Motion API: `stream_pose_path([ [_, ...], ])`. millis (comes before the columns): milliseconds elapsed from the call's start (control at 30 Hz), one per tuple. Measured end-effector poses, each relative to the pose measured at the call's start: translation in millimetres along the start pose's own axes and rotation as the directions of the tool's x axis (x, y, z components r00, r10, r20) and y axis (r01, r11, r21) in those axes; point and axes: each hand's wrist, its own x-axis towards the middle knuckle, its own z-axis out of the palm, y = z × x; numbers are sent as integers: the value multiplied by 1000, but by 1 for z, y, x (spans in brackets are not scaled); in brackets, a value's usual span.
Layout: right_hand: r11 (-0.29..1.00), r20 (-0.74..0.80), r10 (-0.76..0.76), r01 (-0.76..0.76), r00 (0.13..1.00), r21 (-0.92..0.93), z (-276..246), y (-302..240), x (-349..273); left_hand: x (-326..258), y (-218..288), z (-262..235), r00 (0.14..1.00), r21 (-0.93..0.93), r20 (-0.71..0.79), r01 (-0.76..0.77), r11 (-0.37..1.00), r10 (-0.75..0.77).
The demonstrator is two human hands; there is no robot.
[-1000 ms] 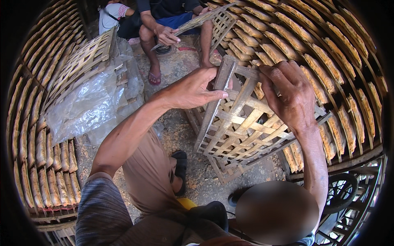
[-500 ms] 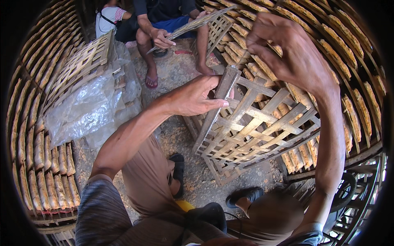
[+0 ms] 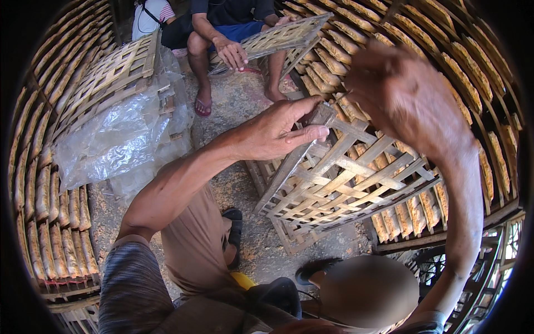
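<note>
at the top corner of the tilted bamboo lattice tray (image 3: 339, 183), the left hand (image 3: 278, 131) pinches the frame alone; the right hand (image 3: 411, 100) hangs blurred above, fingers loosely curled on nothing, so the tray could twist sideways or slip

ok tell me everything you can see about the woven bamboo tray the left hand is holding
The bamboo tray is an open lattice of flat, pale, weathered strips set in a thicker slat frame, with nothing lying on it. It stands tilted on its lower edge over more such trays on the gravelly ground. The left hand grips its top corner, thumb over the frame. The right hand, blurred, is raised above, clear of it.
</note>
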Motion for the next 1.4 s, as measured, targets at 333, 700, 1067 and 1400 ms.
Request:
stream_pose_path([
  [333,982,-73,188,-188,979,11,14,-43,-41,7,-1,13,980,50,-70,-184,982,187],
  [700,967,47,118,-125,992,222,-4,-13,-6,7,0,23,974,-31,-173,-151,988,143],
  [1067,879,-43,221,-180,974,441,7,-20,-22,8,-4,20,968,-71,-158,-208,976,195],
  [1400,968,-122,161,-133,979,212,2,-24,-33,4,2,24,982,-111,-140,-141,984,125],
])
